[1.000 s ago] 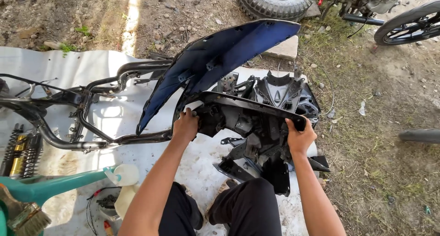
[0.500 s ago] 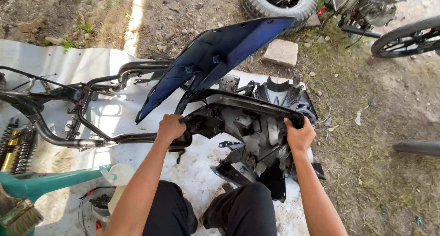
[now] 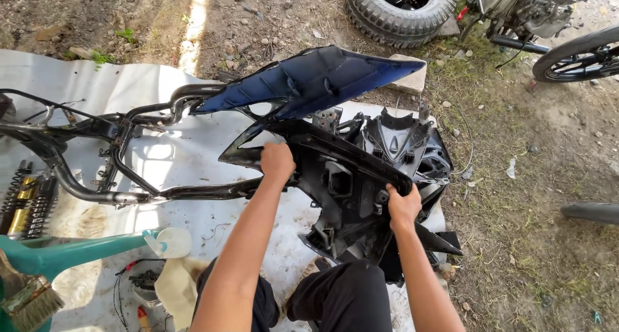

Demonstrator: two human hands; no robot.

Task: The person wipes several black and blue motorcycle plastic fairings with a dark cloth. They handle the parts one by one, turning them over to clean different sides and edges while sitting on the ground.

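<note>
Left hand (image 3: pixel 277 163) fingers curled tight on the left edge of a black plastic fairing panel (image 3: pixel 342 190); right hand (image 3: pixel 403 206) clamped on its right edge. Panel held tilted above the white sheet (image 3: pixel 167 158), over the knees. Dark blue body cover (image 3: pixel 309 80) juts up behind it. Bare black motorcycle frame (image 3: pixel 109 145) lies left on the sheet. Small container (image 3: pixel 145 287) bottom-left, contents unclear. Tire (image 3: pixel 400 6) on dirt beyond.
</note>
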